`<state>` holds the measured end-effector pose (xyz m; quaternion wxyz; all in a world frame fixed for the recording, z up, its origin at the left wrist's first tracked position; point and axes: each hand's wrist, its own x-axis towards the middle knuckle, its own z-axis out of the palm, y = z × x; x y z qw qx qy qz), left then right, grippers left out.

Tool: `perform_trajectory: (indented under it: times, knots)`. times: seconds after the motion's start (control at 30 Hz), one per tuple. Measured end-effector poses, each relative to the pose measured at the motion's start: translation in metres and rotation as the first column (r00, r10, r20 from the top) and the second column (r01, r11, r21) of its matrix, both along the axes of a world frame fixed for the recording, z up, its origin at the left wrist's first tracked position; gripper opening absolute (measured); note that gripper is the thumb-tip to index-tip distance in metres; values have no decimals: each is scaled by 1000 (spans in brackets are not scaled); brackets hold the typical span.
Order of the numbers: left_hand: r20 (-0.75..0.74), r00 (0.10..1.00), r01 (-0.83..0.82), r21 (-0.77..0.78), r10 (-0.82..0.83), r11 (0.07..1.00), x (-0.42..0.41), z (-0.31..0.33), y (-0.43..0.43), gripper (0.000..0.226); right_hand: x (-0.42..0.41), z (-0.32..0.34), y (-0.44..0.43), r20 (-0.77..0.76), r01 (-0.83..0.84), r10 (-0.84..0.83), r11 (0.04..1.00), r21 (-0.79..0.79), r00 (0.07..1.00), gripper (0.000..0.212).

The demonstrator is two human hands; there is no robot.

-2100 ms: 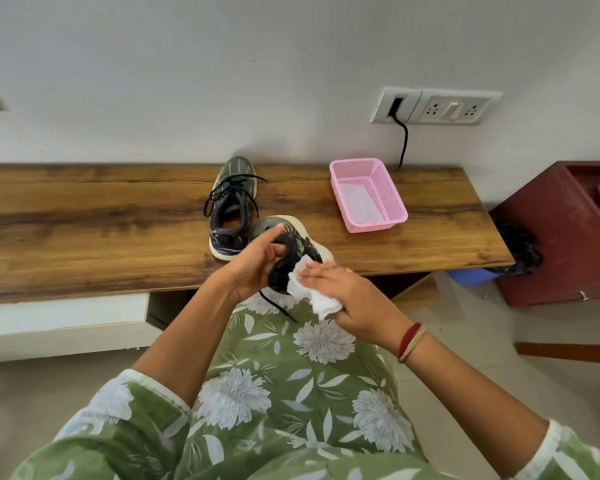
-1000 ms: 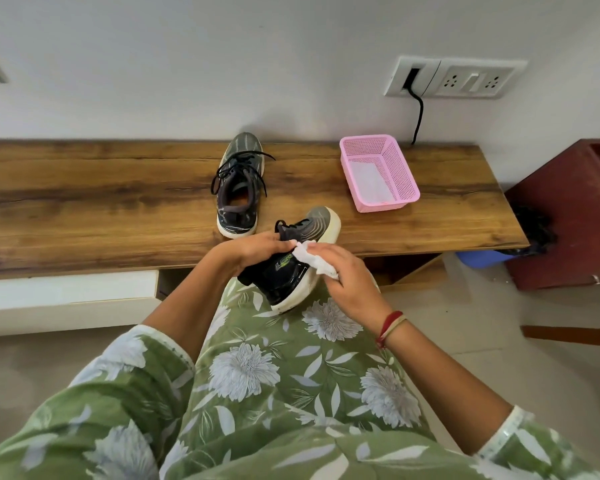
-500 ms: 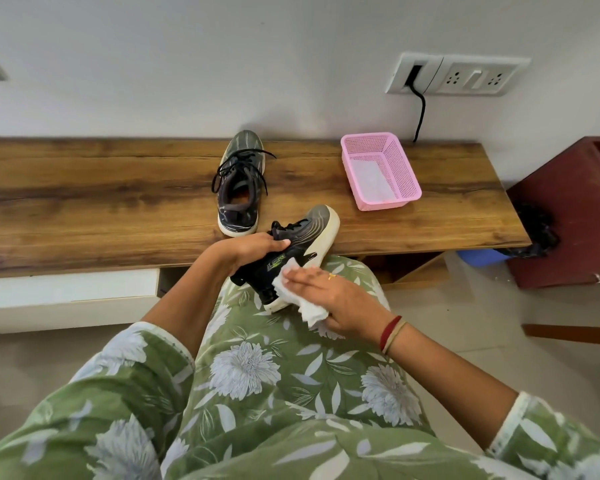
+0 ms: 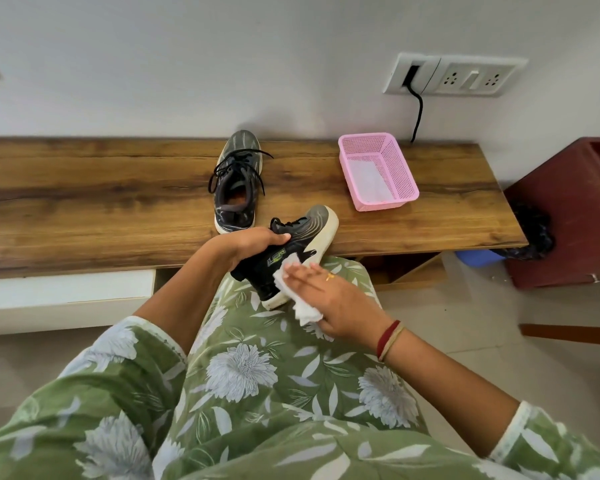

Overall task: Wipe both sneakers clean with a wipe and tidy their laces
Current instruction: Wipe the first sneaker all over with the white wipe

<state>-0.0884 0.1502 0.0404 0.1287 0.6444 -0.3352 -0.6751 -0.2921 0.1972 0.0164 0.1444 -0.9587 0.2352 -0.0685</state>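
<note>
My lap (image 4: 257, 368), in green flowered cloth, fills the bottom of the view. Just above it my right hand (image 4: 333, 299) lies with its fingers straight. This grip is not closed round anything: it presses the wipe (image 4: 305, 310) flat against the side of the sneaker (image 4: 302, 237), near the heel. The wipe's loose end bunches out from under my palm. There is a ring (image 4: 329, 277) on one finger and red and tan bands (image 4: 390, 339) on that wrist.

My left hand (image 4: 250, 242) has its grip curled over the sneaker's collar from the top, holding it. The sneaker is tilted on its side above my knee, its heel towards me. Its toe points up and away over the front edge of the counter (image 4: 101, 202), and its pale sole faces right.

Just beyond, the second sneaker (image 4: 236, 181) stands upright on the counter, toe to the wall. Its black laces (image 4: 236, 164) hang loose over both sides. Well to its right sits a pink basket (image 4: 385, 202) with a white sheet (image 4: 368, 183) in its bottom.

On the wall behind, a socket plate (image 4: 454, 76) holds a plug, and its black cable (image 4: 419, 112) drops behind the counter. A maroon cabinet (image 4: 568, 209) stands at the far right.
</note>
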Motion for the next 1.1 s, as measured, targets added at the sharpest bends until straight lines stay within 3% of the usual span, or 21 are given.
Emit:
perform_trajectory:
  times: [0.07,0.1,0.13,0.17,0.23,0.27,0.3,0.37,0.43,0.57,0.73,0.87,1.03,1.1]
  knots:
    - [6,1000,17,19,-17,1000,1,-1,0,35,-1,3,6,-36,-127,126,992,-4,991,71]
    - [5,1000,9,25,-10,1000,1,-1,0,36,-3,8,6,25,-98,96,990,102,995,67]
    - [0,1000,-2,27,2,1000,2,0,0,37,-4,15,5,121,16,-56,950,311,991,60]
    - [-2,1000,-13,27,13,1000,2,0,1,37,-4,24,3,220,155,-316,828,540,923,49]
    - [8,1000,-27,25,27,999,2,1,1,37,-6,30,-13,281,315,-750,544,778,599,27]
    - [15,999,-31,27,31,999,2,2,2,35,-8,25,-23,263,377,-834,471,797,484,21]
    - [22,999,-35,30,34,999,1,2,2,34,-9,21,-29,246,425,-860,447,787,447,20]
    - [31,998,-49,43,47,998,0,4,3,33,-5,16,-30,224,468,-834,482,741,504,24]
    - [26,997,-71,57,70,996,0,5,4,36,2,11,-19,187,456,-756,552,698,628,33]
    - [42,999,-17,20,17,1000,3,4,1,40,7,5,-2,160,353,-474,805,476,866,48]
    - [22,999,-38,33,37,999,0,0,1,40,-6,-7,-16,99,446,-528,791,418,843,52]
    - [10,999,-47,14,47,999,0,-2,3,36,-9,-4,-9,70,312,-366,866,391,928,61]
    - [5,996,-89,32,88,996,1,-2,2,37,-12,-7,-18,87,430,-500,811,398,862,57]
    - [6,996,-84,38,84,996,2,-3,1,39,-5,-2,-11,106,357,-430,844,401,897,59]
